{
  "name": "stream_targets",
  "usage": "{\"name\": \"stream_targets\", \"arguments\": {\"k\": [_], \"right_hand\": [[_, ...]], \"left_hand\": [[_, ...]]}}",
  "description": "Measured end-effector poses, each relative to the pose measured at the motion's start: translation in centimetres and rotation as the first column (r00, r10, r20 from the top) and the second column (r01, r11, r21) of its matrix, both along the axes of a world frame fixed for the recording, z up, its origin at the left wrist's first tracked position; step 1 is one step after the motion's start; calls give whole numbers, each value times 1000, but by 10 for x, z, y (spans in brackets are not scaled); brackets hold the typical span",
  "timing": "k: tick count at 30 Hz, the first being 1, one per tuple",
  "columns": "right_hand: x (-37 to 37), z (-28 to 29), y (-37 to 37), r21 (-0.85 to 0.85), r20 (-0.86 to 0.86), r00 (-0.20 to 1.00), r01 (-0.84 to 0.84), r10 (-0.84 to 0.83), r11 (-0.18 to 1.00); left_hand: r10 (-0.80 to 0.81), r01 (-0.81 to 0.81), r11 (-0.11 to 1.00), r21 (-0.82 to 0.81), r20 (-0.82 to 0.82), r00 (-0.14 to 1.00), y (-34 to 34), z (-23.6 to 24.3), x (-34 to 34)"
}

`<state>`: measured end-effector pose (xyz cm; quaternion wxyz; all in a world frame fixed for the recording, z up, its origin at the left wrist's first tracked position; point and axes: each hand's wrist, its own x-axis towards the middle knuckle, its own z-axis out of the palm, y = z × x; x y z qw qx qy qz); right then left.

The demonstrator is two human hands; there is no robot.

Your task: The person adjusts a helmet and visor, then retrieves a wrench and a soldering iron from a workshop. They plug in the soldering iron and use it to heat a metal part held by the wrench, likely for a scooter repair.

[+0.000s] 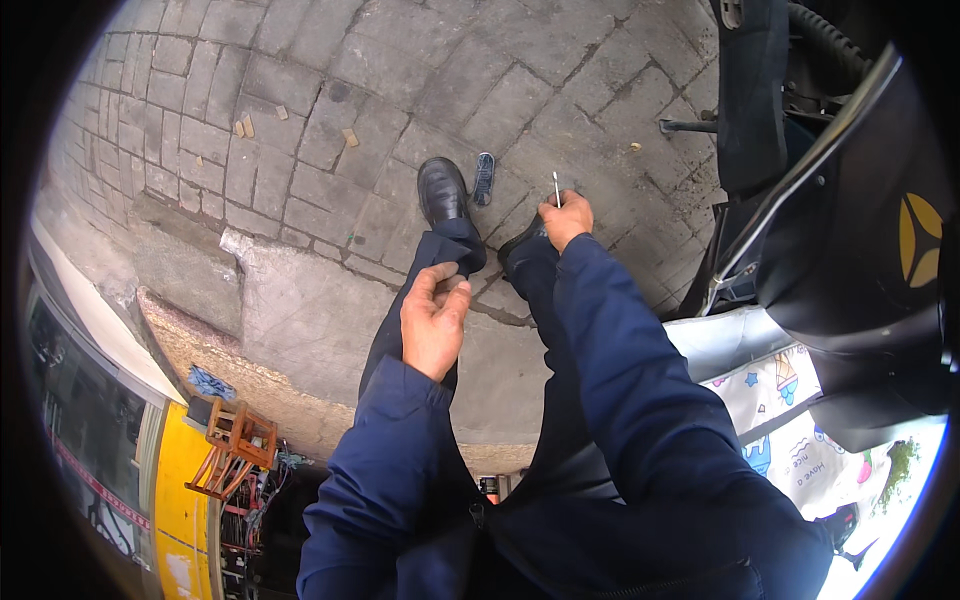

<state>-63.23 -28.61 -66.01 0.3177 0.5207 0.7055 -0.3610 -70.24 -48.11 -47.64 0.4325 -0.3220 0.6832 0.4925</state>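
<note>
My right hand is closed round a thin, whitish stick with a small rounded tip. The stick points away from me, above my right shoe, which is partly hidden by the hand. Over my left trouser leg, my left hand has its fingers curled in and the thumb close to them. Whatever lies between those fingertips, if anything, is too small to make out. Beside my left shoe a dark, oblong thing with a lighter edge lies on the paving.
A dark motor scooter with a metal bar and a patterned white cover stands close on my right. At lower left are a small wooden stool, a yellow panel and a blue cloth. Small tan scraps dot the paving.
</note>
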Motion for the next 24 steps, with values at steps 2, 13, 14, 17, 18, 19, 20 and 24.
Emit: {"name": "stream_targets", "arguments": {"k": [2, 13, 14, 17, 18, 19, 20, 24], "right_hand": [[-1, -35, -17, -24, -30, 1000, -6, 5, 1000], [-18, -148, -99, 70, -40, 999, 14, -12, 997], [-16, -149, -103, 68, -50, 999, 12, -8, 998], [-15, -150, -105, 44, -67, 998, 14, -12, 999], [-15, -149, -103, 13, -71, 997, 15, -14, 1000], [-16, -150, -101, -13, -78, 997, 18, -19, 1000], [-17, -150, -100, 7, -87, 996, 16, -15, 1000], [-13, -153, -104, -10, -127, 991, 51, -52, 999]], "left_hand": [[56, -59, 994, 89, 37, 998, 9, 3, -6], [129, -193, 950, 247, 254, 959, -1, 11, -44], [140, -204, 943, 262, 244, 960, -1, 12, -46], [121, -184, 952, 246, 248, 961, -1, 11, -49], [115, -173, 954, 243, 238, 964, -1, 11, -50], [115, -171, 955, 241, 232, 966, 0, 11, -51], [114, -169, 956, 239, 229, 967, 2, 11, -52], [120, -176, 954, 243, 231, 965, 7, 9, -58]]}}
